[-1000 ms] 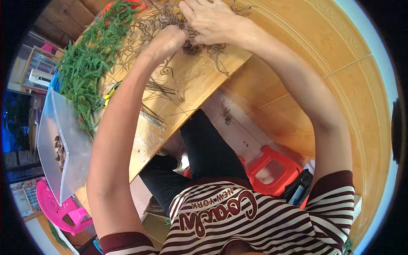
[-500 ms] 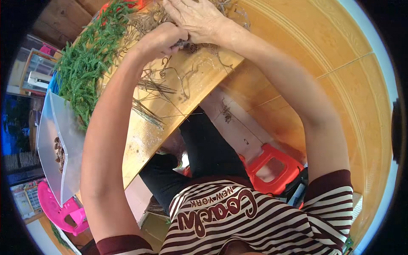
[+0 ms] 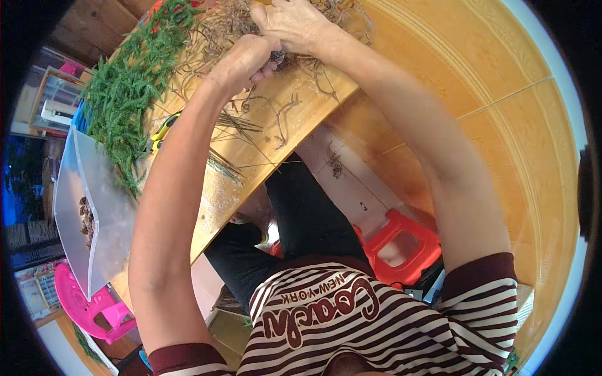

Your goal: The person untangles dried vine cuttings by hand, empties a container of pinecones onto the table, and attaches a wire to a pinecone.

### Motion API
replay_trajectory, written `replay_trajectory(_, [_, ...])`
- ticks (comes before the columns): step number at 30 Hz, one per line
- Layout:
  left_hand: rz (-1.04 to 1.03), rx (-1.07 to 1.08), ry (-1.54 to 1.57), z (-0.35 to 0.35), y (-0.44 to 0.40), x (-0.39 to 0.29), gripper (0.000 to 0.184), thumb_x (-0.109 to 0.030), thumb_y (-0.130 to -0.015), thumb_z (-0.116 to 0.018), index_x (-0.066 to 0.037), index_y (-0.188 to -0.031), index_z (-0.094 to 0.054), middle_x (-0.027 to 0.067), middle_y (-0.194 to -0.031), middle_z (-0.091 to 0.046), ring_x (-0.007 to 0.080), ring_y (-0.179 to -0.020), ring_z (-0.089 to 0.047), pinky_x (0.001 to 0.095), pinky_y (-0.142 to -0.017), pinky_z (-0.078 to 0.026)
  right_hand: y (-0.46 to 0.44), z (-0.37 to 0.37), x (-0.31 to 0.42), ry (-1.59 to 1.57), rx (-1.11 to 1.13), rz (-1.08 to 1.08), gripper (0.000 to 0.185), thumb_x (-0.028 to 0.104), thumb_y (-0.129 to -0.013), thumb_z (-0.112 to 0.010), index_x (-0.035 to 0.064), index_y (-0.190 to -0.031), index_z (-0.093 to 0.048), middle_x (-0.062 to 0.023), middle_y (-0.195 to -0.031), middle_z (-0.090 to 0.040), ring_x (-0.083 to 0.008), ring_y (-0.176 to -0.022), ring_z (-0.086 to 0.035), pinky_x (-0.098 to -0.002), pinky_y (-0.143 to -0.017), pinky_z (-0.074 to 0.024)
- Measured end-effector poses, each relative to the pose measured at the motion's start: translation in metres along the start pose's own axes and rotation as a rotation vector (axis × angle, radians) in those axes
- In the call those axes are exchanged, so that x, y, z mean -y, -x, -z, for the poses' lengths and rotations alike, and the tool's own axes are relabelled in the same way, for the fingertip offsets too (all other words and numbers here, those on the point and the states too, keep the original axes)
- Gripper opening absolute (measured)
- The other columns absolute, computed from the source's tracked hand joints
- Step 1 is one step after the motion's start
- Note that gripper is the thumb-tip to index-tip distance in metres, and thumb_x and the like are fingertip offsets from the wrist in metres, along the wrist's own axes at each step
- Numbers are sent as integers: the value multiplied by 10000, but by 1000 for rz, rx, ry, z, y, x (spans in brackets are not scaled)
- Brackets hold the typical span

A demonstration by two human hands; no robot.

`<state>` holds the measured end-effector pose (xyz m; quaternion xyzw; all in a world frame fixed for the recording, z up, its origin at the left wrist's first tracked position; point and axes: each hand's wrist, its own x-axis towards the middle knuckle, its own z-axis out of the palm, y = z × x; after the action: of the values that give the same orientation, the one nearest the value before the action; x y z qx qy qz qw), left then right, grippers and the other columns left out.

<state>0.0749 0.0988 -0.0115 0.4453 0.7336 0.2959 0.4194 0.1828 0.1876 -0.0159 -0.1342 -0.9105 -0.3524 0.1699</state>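
My left hand (image 3: pixel 248 59) is closed, with a dark, rough little thing like a pine cone (image 3: pixel 276 57) showing at its fingers. Against it, slightly farther out, my right hand (image 3: pixel 293 26) has its fingers curled in; what they grip is hidden. Both hands are over a tangle of dry brown curly twigs (image 3: pixel 219 28) at the table's far end. Thin wire stems (image 3: pixel 241 125) lie on the wooden table (image 3: pixel 216 203) nearer to me. Yellow-handled cutters (image 3: pixel 164 128) lie beside my left forearm, partly covered by it.
Green fir-like garland (image 3: pixel 128 88) runs along the table's left side. A translucent bin (image 3: pixel 110 207) with brown cone-like pieces (image 3: pixel 86 222) stands at the left. There is a pink stool (image 3: pixel 84 304) below it and a red stool (image 3: pixel 404 247) at the right of my legs.
My right hand's fingers, stretched out before, are now curled. My left forearm has shifted right, uncovering the yellow-handled cutters. Both hands stay close together over the twigs.
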Motion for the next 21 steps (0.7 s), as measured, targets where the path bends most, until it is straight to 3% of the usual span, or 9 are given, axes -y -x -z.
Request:
replay_trajectory(3, [20,-36,132,-8,2,0,264,-239,-850,-533,22,-884,-555,117,-741,-606,98,-449,-452,267,-366,-292,-1,6,2,235,132,-23,436,225,-778,-595,-66,-1094,-515,-116,-871,-639,-208,-792,-620,-343,-684,-401])
replay_trajectory(6, [18,-94,315,-15,7,5,283,-287,-878,-519,-10,-917,-559,114,-759,-635,77,-428,-431,242,-363,-326,-5,-13,0,-76,-8,-24,408,213,-780,-584,-61,-1075,-519,-97,-819,-642,-206,-771,-625,-346,-670,-399])
replay_trajectory(10, [35,-3,474,-10,2,12,269,-289,-882,-518,-29,-941,-555,93,-746,-619,68,-436,-392,235,-375,-311,-5,-27,0,-64,-127,19,376,206,-778,-577,-48,-1051,-523,-84,-773,-640,-206,-767,-627,-349,-673,-400])
replay_trajectory(15, [54,2,289,-9,-4,10,251,-289,-874,-519,-48,-918,-570,70,-714,-609,75,-429,-380,235,-376,-301,-2,-34,-2,-115,-153,45,341,201,-780,-572,-28,-1028,-526,-85,-755,-637,-205,-758,-625,-347,-673,-399])
replay_trajectory(18, [-18,-123,64,-11,-3,5,226,-278,-867,-510,-69,-820,-581,21,-623,-548,80,-428,-375,243,-376,-274,-2,-47,-1,-56,-148,15,313,186,-770,-566,-6,-1015,-534,-72,-745,-639,-206,-743,-630,-345,-662,-400])
replay_trajectory(21, [-43,-201,284,-23,1,-1,232,-269,-861,-504,-75,-750,-569,-5,-571,-488,82,-424,-372,247,-378,-261,-4,-52,-2,-120,-176,-6,304,232,-813,-563,-1,-1006,-534,-66,-697,-629,-207,-689,-630,-347,-647,-402])
